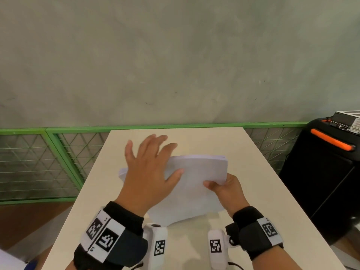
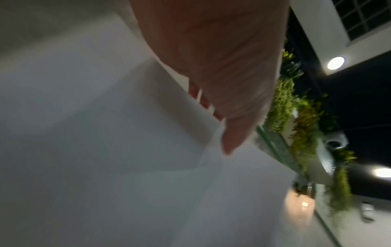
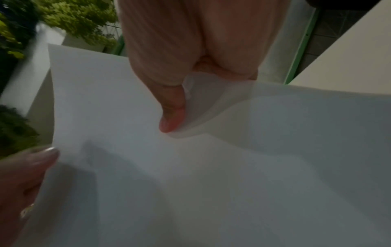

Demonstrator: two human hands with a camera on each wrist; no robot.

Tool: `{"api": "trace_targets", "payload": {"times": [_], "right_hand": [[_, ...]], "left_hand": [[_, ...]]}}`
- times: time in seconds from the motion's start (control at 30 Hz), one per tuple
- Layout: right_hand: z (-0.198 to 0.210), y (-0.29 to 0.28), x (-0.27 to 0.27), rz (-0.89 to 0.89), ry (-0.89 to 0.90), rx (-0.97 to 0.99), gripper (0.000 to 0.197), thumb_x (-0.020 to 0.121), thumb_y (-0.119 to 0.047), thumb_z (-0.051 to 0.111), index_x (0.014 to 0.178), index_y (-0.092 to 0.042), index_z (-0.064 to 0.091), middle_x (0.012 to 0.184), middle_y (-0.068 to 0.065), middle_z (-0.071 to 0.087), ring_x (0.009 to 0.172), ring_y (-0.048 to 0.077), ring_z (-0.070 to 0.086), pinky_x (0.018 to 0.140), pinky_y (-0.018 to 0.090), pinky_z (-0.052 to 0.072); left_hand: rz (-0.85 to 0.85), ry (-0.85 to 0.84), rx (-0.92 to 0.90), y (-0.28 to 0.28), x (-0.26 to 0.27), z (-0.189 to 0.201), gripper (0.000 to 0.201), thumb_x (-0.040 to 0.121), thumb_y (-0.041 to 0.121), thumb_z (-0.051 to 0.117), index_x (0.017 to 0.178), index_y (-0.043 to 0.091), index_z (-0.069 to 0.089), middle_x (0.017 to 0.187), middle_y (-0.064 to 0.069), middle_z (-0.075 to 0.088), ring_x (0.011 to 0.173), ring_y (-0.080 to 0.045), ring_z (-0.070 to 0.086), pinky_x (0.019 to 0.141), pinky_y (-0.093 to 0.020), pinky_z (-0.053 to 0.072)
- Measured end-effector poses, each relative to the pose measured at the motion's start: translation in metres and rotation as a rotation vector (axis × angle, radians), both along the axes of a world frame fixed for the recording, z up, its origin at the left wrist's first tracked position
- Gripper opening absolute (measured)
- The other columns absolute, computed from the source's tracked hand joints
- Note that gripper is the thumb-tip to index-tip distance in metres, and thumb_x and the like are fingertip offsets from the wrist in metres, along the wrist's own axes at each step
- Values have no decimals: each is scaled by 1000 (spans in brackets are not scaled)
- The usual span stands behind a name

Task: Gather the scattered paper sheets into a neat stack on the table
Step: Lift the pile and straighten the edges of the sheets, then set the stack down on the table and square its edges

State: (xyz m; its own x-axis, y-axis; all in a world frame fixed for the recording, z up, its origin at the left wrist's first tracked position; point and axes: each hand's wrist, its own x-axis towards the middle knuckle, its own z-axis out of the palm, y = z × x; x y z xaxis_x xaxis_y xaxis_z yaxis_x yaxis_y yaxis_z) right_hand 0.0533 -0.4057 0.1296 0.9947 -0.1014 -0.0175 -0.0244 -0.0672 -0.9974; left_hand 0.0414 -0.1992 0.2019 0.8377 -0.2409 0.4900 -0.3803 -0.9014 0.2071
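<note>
A bundle of white paper sheets is held above the cream table, bowed upward in the middle. My right hand pinches its right edge, thumb on top and fingers underneath; the right wrist view shows that thumb pressing into the paper sheets. My left hand hovers flat over the bundle's left part with fingers spread and straight. In the left wrist view the left hand is blurred beside the paper sheets. Whether the palm touches the paper is unclear.
A green wire-mesh railing runs behind and left of the table, under a grey wall. A black case with an orange handle stands right of the table. Bare tabletop lies beyond and right of the sheets.
</note>
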Motion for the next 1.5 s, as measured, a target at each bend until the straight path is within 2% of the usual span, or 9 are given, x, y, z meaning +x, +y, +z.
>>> {"api": "trace_targets", "payload": {"times": [0.2,0.3,0.47,0.6,0.7,0.83,0.97,1.17,1.5], "right_hand": [[18,2,-2,-6,-85,-102,33,75,3,69,67,-29,66,64,-12,69,66,10,61,62,19,50],[32,1,-4,-8,-123,-170,24,76,-2,69,68,-24,67,71,-4,67,66,14,59,58,13,47],[51,-11,2,-125,-156,-407,22,68,-22,77,63,-20,57,64,-5,57,62,9,52,53,11,39],[33,-36,8,-419,-24,-565,68,67,-36,78,127,-18,50,126,8,55,122,29,45,107,43,34],[13,-45,6,-407,-6,-188,95,69,-31,78,145,-23,23,142,7,43,132,28,39,111,51,32],[-1,-42,3,-174,-57,271,88,48,-53,83,123,-19,52,119,2,66,111,24,60,96,46,48],[4,-40,-2,-225,-122,242,16,88,-10,55,98,-21,60,98,-1,67,92,20,60,82,34,48],[-16,-27,-15,-210,-89,40,27,89,6,47,110,-7,58,98,8,66,86,21,61,75,30,50],[-64,-26,-33,-192,135,1,24,90,0,47,106,-16,55,111,17,62,103,35,57,86,43,46]], "left_hand": [[40,100,49,-20,-4,22,13,85,33,52,91,21,55,89,6,63,94,-26,62,85,-38,43],[6,99,-29,-19,-5,26,18,90,24,49,78,18,37,58,6,33,68,-28,42,52,-29,22],[-61,197,-318,-6,-7,30,22,87,28,52,73,15,41,60,0,40,64,-26,40,53,-27,26],[-34,242,-644,16,-3,26,27,77,34,55,80,7,51,70,-8,54,66,-26,49,56,-30,32],[-30,276,-823,25,0,18,40,72,34,54,95,2,55,90,-19,63,81,-36,59,66,-35,42],[-44,330,-1029,21,-2,-2,22,72,29,58,93,22,60,93,-3,67,81,-19,63,66,-29,45],[-53,364,-1123,27,-5,-34,27,85,8,61,109,21,60,101,2,69,83,-3,69,64,-16,54],[66,415,-1149,42,-11,-78,43,81,17,57,123,14,55,116,-8,68,110,-22,64,100,-44,47],[107,511,-1179,47,-7,-110,38,80,14,61,117,8,55,113,-12,65,106,-28,61,80,-29,47]]}}
